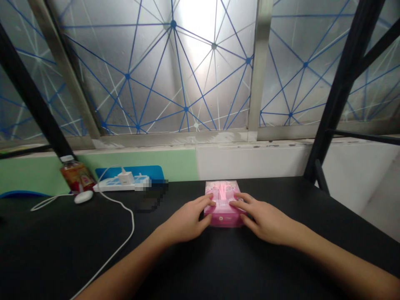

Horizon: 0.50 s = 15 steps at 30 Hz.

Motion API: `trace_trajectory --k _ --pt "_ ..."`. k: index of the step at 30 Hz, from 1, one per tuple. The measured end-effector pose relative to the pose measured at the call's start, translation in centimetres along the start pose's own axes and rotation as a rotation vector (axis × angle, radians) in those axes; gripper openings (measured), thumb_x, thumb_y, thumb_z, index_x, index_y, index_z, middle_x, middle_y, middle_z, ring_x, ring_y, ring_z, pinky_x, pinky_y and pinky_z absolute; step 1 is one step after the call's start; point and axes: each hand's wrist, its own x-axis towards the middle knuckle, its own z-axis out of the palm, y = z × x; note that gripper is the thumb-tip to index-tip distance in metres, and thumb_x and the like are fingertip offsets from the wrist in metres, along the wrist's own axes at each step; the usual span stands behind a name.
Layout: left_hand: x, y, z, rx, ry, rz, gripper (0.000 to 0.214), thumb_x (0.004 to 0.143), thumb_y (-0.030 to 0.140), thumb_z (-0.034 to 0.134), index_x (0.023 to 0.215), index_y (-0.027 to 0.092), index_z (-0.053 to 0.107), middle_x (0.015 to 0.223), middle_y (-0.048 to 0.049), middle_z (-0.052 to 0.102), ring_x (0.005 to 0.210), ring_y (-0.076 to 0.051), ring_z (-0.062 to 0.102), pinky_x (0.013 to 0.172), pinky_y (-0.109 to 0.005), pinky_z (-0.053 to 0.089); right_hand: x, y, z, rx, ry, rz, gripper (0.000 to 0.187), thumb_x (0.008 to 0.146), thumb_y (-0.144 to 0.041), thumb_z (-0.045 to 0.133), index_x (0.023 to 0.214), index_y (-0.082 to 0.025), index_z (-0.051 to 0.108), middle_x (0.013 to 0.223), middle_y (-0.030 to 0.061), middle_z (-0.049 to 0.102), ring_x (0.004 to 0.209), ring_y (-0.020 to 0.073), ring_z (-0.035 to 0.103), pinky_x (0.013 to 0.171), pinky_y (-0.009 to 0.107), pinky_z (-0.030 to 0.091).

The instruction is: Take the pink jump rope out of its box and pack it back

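The pink box (223, 207) sits at 12 o'clock on the black tabletop (218, 266), its long axis seemingly running 12 to 6; your left grip (187, 221) clasps its 9 o'clock side, your right grip (265, 221) its 3 o'clock side, equally near

My left grip (187, 221) and right grip (265, 223) cover the near corners of the pink box (223, 196), hiding much of its sides from me. Its print is too small to read. A pixelated patch (152, 193) blots out one end of the power strip (115, 183) and a bit of bench (218, 266). Both forearms and the white cable (133, 223) run off the bottom edge. I cannot read the label on the bottle (77, 176).
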Motion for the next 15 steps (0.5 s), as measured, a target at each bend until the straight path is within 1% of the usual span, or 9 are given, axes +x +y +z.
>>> trace_trajectory --k 3,5,8,11,13,15 --pt "0.0 0.2 0.0 -0.005 0.008 -0.012 0.029 0.093 0.026 0.051 0.12 0.021 0.061 0.147 -0.0088 0.048 0.135 -0.024 0.045 0.112 -0.038 0.037 0.1 -0.1 0.2 -0.013 0.028 0.031 0.047 0.093 -0.025 0.045 0.139 -0.025 0.05 0.149 0.012 0.041 0.12 0.0289 0.057 0.101 0.044 0.045" --pt "0.0 0.4 -0.1 -0.004 0.006 -0.021 0.03 0.092 0.025 0.052 0.121 0.02 0.061 0.147 -0.0089 0.047 0.134 -0.024 0.045 0.112 -0.038 0.037 0.1 -0.1 0.2 -0.005 0.033 0.04 0.046 0.093 -0.025 0.046 0.139 -0.025 0.051 0.149 0.0119 0.041 0.121 0.0288 0.056 0.102 0.044 0.044" --pt "-0.2 0.6 -0.5 -0.008 -0.005 -0.032 0.038 0.086 0.017 0.054 0.123 0.02 0.06 0.147 -0.0085 0.046 0.135 -0.024 0.044 0.112 -0.038 0.036 -0.1 -0.1 -0.3 0.042 0.002 0.009 0.052 0.089 -0.021 0.049 0.141 -0.024 0.048 0.151 0.0115 0.038 0.126 0.0275 0.052 0.105 0.042 0.041" --pt "-0.5 0.5 -1.0 -0.015 -0.034 -0.017 0.045 0.081 0.011 0.054 0.125 0.02 0.059 0.147 -0.0081 0.047 0.135 -0.025 0.044 0.112 -0.039 0.036 -0.3 -0.1 -1.0 0.096 -0.031 -0.039 0.056 0.088 -0.016 0.048 0.144 -0.025 0.045 0.152 0.0099 0.037 0.129 0.0248 0.05 0.107 0.04 0.039" --pt "-0.6 0.5 -1.3 -0.019 -0.043 0.002 0.044 0.082 0.013 0.054 0.125 0.021 0.06 0.147 -0.0079 0.047 0.135 -0.025 0.044 0.112 -0.04 0.036 -0.3 -0.2 -1.2 0.093 -0.029 -0.041 0.052 0.091 -0.02 0.049 0.142 -0.026 0.047 0.151 0.0093 0.039 0.127 0.0253 0.051 0.106 0.041 0.041" --pt "-0.6 0.6 -1.4 -0.023 -0.038 0.013 0.041 0.085 0.016 0.054 0.125 0.022 0.06 0.145 -0.0074 0.049 0.134 -0.025 0.045 0.112 -0.04 0.036 -0.2 -0.5 -1.4 0.039 0.003 -0.019 0.046 0.093 -0.029 0.051 0.138 -0.026 0.052 0.147 0.0101 0.044 0.125 0.0278 0.053 0.103 0.044 0.043"
